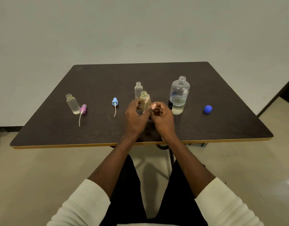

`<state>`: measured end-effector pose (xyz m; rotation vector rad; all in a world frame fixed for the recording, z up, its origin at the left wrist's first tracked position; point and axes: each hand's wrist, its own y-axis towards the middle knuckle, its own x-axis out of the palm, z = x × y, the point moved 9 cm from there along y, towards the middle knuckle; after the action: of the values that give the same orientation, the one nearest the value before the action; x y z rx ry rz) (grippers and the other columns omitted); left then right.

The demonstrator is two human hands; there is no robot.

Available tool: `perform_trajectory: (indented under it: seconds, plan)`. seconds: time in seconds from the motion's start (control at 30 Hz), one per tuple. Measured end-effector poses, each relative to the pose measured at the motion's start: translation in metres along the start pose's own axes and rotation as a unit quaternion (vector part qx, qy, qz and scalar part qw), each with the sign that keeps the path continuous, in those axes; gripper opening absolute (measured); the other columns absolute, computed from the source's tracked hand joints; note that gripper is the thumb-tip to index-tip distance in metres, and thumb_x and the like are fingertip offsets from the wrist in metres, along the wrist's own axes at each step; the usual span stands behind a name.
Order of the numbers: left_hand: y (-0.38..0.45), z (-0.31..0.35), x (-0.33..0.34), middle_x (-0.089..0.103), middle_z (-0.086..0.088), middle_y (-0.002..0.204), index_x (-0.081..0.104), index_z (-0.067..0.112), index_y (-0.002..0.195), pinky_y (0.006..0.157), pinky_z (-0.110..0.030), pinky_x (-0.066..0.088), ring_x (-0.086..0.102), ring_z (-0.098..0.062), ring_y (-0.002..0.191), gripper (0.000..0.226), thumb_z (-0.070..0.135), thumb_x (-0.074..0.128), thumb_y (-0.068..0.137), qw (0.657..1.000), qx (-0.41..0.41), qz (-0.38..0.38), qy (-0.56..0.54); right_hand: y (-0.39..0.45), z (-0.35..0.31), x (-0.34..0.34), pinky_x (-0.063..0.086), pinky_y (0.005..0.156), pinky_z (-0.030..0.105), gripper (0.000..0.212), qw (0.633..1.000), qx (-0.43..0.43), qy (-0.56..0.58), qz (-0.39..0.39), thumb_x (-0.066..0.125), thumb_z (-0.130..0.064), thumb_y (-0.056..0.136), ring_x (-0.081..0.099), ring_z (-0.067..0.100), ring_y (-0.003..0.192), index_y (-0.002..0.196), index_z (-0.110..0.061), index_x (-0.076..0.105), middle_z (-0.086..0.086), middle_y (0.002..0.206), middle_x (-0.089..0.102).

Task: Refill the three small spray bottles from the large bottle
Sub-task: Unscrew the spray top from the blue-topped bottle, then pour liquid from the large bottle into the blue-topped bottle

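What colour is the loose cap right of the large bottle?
Dark blue cap, clearest in the head view, beside the large bottle.

Evenly lit, moderate brightness, soft and diffuse. Faint shadows under the table (222,98) onto the floor (34,176). Bright glare patch on floor tiles at lower right. Slight softness overall; both hands mildly blurred. Wide-angle bowing along table edges and frame borders. Wall (140,30) shading darker toward corners.
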<state>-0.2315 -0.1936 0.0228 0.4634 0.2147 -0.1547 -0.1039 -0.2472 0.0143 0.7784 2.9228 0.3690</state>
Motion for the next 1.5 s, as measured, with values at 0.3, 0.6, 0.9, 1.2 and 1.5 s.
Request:
perform_trajectory:
  seconds: [0.3,0.6,0.9,1.2,1.5]
  plan:
    - [0.005,-0.008,0.026,0.073,-0.003,0.116,0.07,0.014,0.121,0.091,-0.044,0.059,0.07,-0.017,0.105,0.052,0.043,0.083,0.079,0.996,-0.069,-0.003,-0.058,-0.003,-0.049,-0.072,0.05,0.086,0.026,0.046,0.951,-0.172,-0.192,0.171,0.083,-0.026,0.072,0.054,0.02,0.104,0.108,-0.016,0.058,0.005,0.116,0.05]
    - [0.005,-0.013,0.027,0.068,-0.001,0.133,0.061,0.014,0.134,0.098,-0.033,0.056,0.068,-0.009,0.113,0.056,0.025,0.083,0.083,0.996,-0.081,-0.015,-0.026,0.05,-0.034,-0.09,0.05,0.088,0.023,0.063,0.982,-0.024,-0.137,0.128,0.083,-0.038,0.073,0.058,0.008,0.103,0.123,-0.02,0.049,-0.007,0.114,0.059]
    - [0.003,-0.012,0.026,0.069,-0.002,0.13,0.061,0.013,0.132,0.095,-0.022,0.055,0.068,-0.006,0.109,0.055,0.019,0.083,0.083,0.996,-0.081,-0.017,-0.026,0.055,-0.051,-0.073,0.045,0.069,0.01,0.046,0.974,-0.071,-0.203,0.068,0.087,-0.029,0.066,0.06,0.003,0.083,0.102,-0.018,0.061,-0.011,0.094,0.065]
    - [0.001,-0.009,0.021,0.068,-0.001,0.131,0.061,0.013,0.13,0.095,-0.019,0.054,0.068,-0.005,0.11,0.049,0.009,0.079,0.084,0.995,-0.091,-0.001,-0.044,0.046,-0.071,-0.047,0.045,0.08,0.024,0.056,0.928,-0.115,-0.348,-0.063,0.083,-0.025,0.07,0.058,0.016,0.099,0.119,-0.016,0.057,0.002,0.113,0.063]
    - [0.001,-0.014,0.021,0.072,0.003,0.116,0.062,0.015,0.124,0.089,-0.016,0.054,0.068,0.0,0.1,0.046,0.01,0.082,0.082,0.993,-0.11,-0.001,-0.039,0.047,-0.063,-0.036,0.045,0.094,0.033,0.075,0.881,-0.118,-0.442,-0.119,0.081,-0.024,0.071,0.054,0.024,0.116,0.137,-0.012,0.048,0.007,0.132,0.056]
